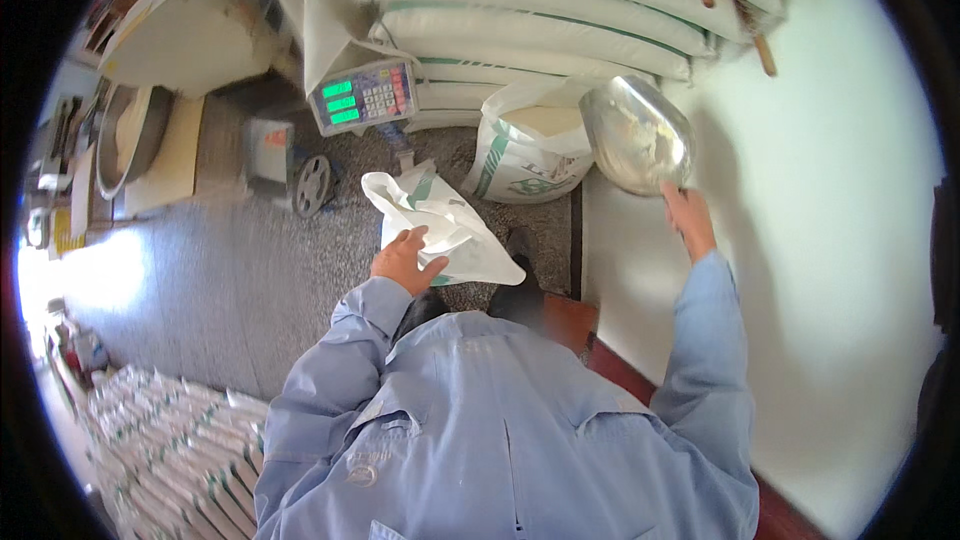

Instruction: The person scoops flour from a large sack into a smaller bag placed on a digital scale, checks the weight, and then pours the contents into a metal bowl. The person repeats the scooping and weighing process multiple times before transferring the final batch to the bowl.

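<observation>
In my right hand (688, 217), the fingers are closed round the handle of a large shiny metal scoop (638, 135). Its wide bowl is raised beside a big open white sack (535, 155) with green print and pale contents. My left hand (408, 258) is at the near rim of a smaller white bag (462, 255) with a green stripe. Its thumb and fingers are bent at the bag's edge and seem to grip it. The bag's mouth gapes toward me, and its bottom is out of sight.
A digital scale display (362, 97) with green screens stands behind the bag. Full white sacks (540, 35) are stacked at the back. A white wall (800, 270) runs along the right. Flat, green-edged bags (175, 445) lie lower left. A metal basin (130, 140) stands far left.
</observation>
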Tool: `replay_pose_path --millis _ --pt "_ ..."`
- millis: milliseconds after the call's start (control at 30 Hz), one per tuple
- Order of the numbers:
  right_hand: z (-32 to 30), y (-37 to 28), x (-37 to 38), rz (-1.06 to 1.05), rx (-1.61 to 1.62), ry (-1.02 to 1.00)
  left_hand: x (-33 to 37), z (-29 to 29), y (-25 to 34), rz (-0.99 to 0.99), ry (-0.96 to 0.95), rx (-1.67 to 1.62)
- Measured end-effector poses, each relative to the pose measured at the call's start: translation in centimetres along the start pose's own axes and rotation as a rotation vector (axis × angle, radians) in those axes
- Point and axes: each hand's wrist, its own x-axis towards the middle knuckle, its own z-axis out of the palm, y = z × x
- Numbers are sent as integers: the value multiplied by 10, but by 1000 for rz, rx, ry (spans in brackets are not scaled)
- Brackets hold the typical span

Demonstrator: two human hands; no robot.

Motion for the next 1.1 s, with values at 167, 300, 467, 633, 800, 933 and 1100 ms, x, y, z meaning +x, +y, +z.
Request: replay_pose_path --millis 167,300,467,633,800,933,1100 --pt "14 -34 124 138 -383 -260 3 17 31 -362 -29 316" --pt "21 -34 158 93 -575 -486 -18 39 26 -674 -169 337" --pt "31 -55 189 43 -690 -529 -77 88 -24 -960 170 79" --pt "59 -91 217 -182 -974 -437 -146 115 -70 -1333 745 -505" --pt "97 -96 240 -320 -1075 -410 -161 130 -64 -1330 730 -243" --pt "128 -79 267 -457 -1111 -403 -157 132 -57 -1303 961 -605" --pt "183 -55 299 -529 -1051 -425 -157 126 -33 -1388 991 -299"
